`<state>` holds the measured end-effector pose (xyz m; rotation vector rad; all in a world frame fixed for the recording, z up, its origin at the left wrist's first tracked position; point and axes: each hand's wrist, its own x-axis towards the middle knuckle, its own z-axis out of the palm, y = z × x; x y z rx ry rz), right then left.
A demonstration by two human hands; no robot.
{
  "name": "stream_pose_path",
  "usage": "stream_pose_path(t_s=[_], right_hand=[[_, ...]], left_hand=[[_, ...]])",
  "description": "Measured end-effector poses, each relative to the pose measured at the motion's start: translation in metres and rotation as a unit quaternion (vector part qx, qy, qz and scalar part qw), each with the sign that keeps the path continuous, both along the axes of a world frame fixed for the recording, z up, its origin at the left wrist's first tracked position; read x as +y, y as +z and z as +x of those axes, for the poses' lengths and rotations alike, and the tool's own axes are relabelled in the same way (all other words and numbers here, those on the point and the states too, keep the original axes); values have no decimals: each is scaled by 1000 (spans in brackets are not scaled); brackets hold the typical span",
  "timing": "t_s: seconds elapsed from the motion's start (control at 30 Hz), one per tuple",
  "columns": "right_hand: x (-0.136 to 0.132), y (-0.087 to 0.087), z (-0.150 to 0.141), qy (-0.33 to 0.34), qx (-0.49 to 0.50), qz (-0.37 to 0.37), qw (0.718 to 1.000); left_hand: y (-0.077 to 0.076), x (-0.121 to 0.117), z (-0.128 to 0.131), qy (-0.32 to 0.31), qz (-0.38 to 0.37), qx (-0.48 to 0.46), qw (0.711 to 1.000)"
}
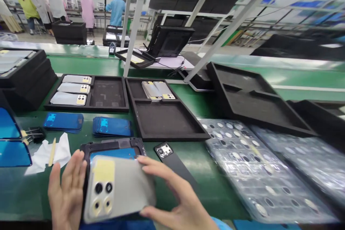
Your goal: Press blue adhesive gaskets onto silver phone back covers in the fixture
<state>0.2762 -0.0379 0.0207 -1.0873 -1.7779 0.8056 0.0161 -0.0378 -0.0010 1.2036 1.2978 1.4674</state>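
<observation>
Left hand (66, 194) and right hand (175, 197) hold silver phone back cover (118, 188) by opposite edges, fingers spread open along sides, thumbs pressing rim. Cover lies tilted over black fixture (113, 145), blue film showing beneath. Camera holes face up, yellow patch above them. Black strip with camera cut-out (172, 161) just right of fixture. Two stacks of blue films (111, 126) beyond. Black tray (164, 115) holds two more covers at its far end. White cloth (44, 154) left of fixture
</observation>
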Motion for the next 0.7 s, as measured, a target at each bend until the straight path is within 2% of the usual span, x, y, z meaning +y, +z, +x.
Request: stream_pose_path(t_s=[0.07,0.17,0.23,0.43,0.7], right_hand=[[14,-2,14,-35,-31,-11,999],[34,-7,30,-71,-82,-61,992],[43,-10,34,-69,-109,-93,987],[51,-13,28,2,-166,-130,977],[55,-6,15,92,-187,-155,966]], left_hand=[[3,12,-9,15,12,-13,1000],[3,28,-19,29,-62,-1,998],[-1,35,-21,26,-103,16,994],[-15,42,-15,16,-129,3,992],[-9,49,-3,22,-164,-27,986]])
